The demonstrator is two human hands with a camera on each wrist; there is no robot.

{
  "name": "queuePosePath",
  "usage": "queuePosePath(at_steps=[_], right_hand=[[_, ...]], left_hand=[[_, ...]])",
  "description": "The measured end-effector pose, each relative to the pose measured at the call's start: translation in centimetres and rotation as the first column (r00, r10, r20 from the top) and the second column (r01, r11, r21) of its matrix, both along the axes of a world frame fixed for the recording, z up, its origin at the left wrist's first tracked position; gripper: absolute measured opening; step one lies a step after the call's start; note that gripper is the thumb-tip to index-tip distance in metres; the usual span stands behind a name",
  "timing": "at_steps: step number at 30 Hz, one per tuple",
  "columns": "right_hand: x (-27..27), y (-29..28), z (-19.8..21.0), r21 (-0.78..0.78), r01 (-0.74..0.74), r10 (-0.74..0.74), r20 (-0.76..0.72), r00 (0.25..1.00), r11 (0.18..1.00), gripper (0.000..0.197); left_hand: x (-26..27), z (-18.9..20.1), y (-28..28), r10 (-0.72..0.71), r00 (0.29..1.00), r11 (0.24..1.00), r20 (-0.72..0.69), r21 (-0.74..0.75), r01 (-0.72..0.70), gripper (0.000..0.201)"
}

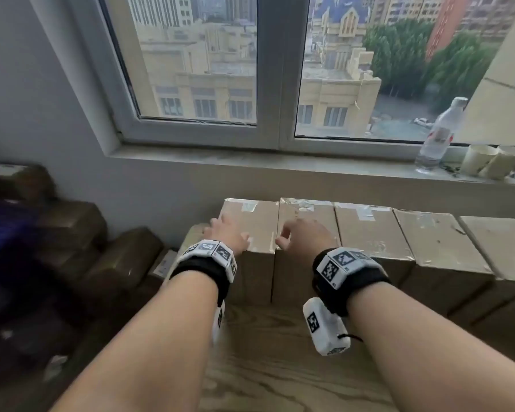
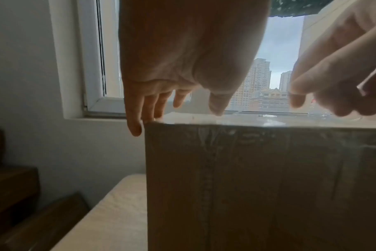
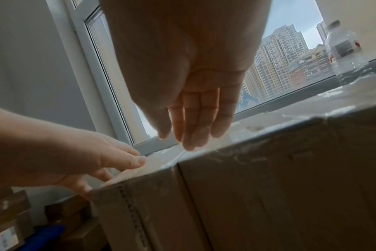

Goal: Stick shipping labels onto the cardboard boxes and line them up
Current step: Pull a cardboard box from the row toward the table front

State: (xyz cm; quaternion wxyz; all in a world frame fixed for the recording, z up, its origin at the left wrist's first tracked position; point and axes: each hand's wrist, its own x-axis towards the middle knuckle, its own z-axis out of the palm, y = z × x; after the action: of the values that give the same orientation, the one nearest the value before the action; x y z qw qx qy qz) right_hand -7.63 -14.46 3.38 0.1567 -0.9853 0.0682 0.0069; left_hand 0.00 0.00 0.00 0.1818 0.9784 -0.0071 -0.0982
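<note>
Grey wall, aluminium-framed window (image 1: 268, 84) at 12 o'clock over a pale stone sill (image 1: 280, 163); pale wood-grain tabletop (image 1: 280, 367) below. Five brown corrugated cardboard boxes with glossy clear tape over the tops (image 1: 366, 230) stand in a row, sides touching, from centre out to 3 o'clock. Left hand (image 1: 228, 233) lies palm-down on the leftmost box (image 1: 250, 221), fingers straight and slightly spread, little finger over its left edge. Right hand (image 1: 305, 233) hangs over the second box (image 1: 306, 212), fingers extended and together; contact unclear. Clear plastic bottle (image 1: 439, 135) and two cream paper cups (image 1: 495, 160) on the sill at 2 o'clock. Dark brown boxes (image 1: 72, 233) stacked at 9 o'clock.
</note>
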Motion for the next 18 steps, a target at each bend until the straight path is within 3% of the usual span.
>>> queuePosePath(at_steps=[4,12,18], right_hand=[[0.0,0.1,-1.3,-0.014,0.031,-0.031,-0.033,0.999,0.999,0.025],[-0.2,1.2,-2.9,0.011,0.094,-0.093,-0.059,0.994,0.996,0.034],[-0.2,2.7,-4.3,0.136,0.126,-0.099,-0.188,0.977,0.983,0.047]], left_hand=[[0.3,-1.5,0.7,0.099,0.995,0.99,-0.018,-0.101,-0.101,0.078],[-0.5,-1.7,2.4,0.13,0.991,0.974,-0.027,-0.186,-0.133,0.085],[-1.5,-1.4,3.9,0.128,0.984,0.96,-0.122,-0.232,-0.154,0.085]])
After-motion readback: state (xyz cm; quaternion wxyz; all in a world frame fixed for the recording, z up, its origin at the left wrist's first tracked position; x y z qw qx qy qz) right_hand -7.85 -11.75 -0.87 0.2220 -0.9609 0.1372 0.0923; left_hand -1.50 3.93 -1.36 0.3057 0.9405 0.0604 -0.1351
